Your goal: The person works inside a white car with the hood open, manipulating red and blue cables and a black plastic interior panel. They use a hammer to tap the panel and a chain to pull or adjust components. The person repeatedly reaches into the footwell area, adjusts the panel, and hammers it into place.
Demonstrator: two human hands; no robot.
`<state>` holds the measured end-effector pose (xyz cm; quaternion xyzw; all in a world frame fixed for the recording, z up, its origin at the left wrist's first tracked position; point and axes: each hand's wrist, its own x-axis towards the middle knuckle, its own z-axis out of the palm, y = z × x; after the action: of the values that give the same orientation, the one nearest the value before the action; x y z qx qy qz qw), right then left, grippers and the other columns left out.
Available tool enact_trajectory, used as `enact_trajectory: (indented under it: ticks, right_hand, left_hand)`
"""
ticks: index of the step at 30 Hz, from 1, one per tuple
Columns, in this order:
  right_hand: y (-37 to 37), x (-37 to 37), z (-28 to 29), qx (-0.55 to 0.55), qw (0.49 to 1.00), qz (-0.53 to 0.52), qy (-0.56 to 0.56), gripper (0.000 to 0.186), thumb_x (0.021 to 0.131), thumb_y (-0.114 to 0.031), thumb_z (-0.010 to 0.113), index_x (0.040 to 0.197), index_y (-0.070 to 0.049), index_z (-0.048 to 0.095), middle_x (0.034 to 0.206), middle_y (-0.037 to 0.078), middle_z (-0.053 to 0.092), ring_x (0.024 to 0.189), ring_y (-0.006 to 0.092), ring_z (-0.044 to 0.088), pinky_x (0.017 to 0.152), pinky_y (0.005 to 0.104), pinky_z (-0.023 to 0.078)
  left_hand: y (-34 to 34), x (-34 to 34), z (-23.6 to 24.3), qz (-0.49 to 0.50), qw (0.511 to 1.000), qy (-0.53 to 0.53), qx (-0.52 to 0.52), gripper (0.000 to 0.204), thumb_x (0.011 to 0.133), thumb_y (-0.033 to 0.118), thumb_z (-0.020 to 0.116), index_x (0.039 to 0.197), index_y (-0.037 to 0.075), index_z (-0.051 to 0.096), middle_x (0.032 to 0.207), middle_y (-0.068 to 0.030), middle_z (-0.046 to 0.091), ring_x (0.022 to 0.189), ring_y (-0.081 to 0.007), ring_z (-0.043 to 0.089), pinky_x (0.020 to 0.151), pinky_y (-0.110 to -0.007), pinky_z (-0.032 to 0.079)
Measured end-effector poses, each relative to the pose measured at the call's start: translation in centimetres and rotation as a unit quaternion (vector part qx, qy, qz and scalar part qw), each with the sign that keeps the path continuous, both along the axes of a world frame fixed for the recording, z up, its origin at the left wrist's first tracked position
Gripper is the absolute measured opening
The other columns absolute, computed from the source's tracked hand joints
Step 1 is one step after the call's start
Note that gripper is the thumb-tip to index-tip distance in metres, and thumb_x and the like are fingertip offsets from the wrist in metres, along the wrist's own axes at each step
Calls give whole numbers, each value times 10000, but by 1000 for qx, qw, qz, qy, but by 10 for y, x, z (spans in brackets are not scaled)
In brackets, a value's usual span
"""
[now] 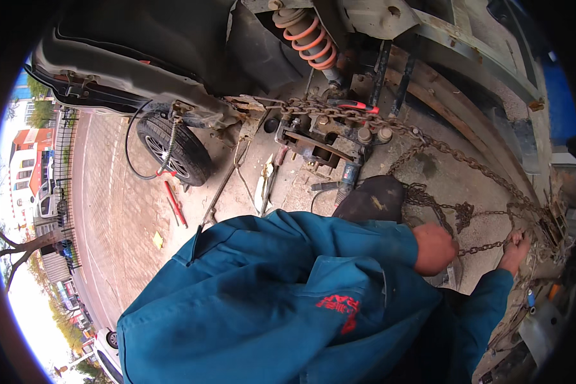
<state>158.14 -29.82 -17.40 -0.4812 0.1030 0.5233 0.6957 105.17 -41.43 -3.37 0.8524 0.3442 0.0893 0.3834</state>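
The chain (486, 246) is running between my two hands, and I am holding it at both ends of this short stretch. My left hand (435, 248) is closed into a fist around it, with the blue sleeve (339, 249) coming down to the wrist. My right hand (515, 249) is gripping the chain a little further along, the fingers (523, 237) curled over the links. Between the two grips the links are hanging almost straight.

Beyond my right hand the chain is going up and away in a long line toward the car's underside, where it is passing over a metal bracket with bolts (339, 131). Just above my left fist a loose heap of chain (438, 205) is lying on the ground, near a dark shoe (371, 200). Far above both grips an orange coil spring (308, 35) is showing. Well away on the left hand's side, a wheel (173, 147) is standing on the paved ground (115, 211), with a red tool (175, 203) lying beside it.
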Motion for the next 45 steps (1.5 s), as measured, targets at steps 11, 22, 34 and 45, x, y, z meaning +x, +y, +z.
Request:
enact_trajectory:
  ticks: [11,22,34,45]
  right_hand:
    - [-48,-55,16,49,999,21,-2,362,1155,-253,581,840,-106,484,694,-33,311,557,101,292,453,292,265]
    - [-107,-159,55,113,992,25,49,332,1185,-220,511,883,-92,468,706,-21,330,571,97,286,461,279,264]
    - [-66,-174,53,52,990,116,-54,257,1161,-207,556,968,-37,552,822,54,542,737,173,502,669,352,444]
    - [-12,-61,22,-13,1000,19,-7,389,1157,-259,549,831,-94,415,675,-7,313,555,139,283,478,298,313]
  left_hand:
    - [-29,-52,-7,-40,998,-10,-44,301,850,218,711,1084,36,769,947,-215,798,912,-428,792,780,-566,620]
    - [-26,-102,-44,-117,986,119,-22,270,990,332,632,1032,88,741,872,-203,784,880,-427,790,761,-562,624]
    - [74,159,-59,1,972,-140,-186,658,1069,539,528,1217,-78,703,1167,-305,739,1051,-481,724,969,-564,565]
    - [66,163,-75,-31,991,-36,-125,256,875,169,677,969,-3,842,1021,-267,803,1000,-431,786,884,-518,627]
